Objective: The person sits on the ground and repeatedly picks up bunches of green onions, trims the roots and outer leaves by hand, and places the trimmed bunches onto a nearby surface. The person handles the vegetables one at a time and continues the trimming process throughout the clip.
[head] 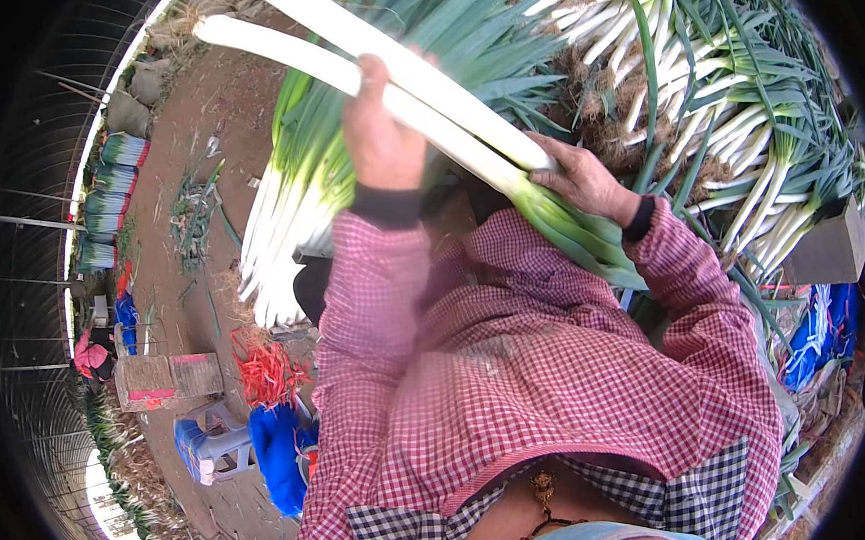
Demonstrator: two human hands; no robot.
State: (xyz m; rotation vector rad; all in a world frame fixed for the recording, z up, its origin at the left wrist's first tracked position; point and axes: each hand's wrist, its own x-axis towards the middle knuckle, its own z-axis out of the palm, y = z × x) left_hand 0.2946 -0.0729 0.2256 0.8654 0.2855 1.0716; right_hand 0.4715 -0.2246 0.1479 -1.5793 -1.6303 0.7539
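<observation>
Two thick white stalks of large green onion (439, 123) lie side by side, slanting across the view in front of my chest. My left hand (383, 129), slightly blurred, is around the lower stalk near the middle, its thumb up over it. My right hand (582, 175) grips them farther down, where the lower stalk turns green. Green leaves (581, 233) trail from there under my right forearm. The root end of the lower stalk points to the upper left; the upper stalk runs out at the top edge. Beneath my hands is a pile of onions with clean white stems (273, 234).
Onions with soil-clumped roots (717, 101) are heaped at the right. At the left are red strips (269, 366), a blue cloth (275, 454), a plastic stool (218, 442), a wooden box (168, 379) and tied onion bundles (109, 191). Another person (91, 357) is at the far left.
</observation>
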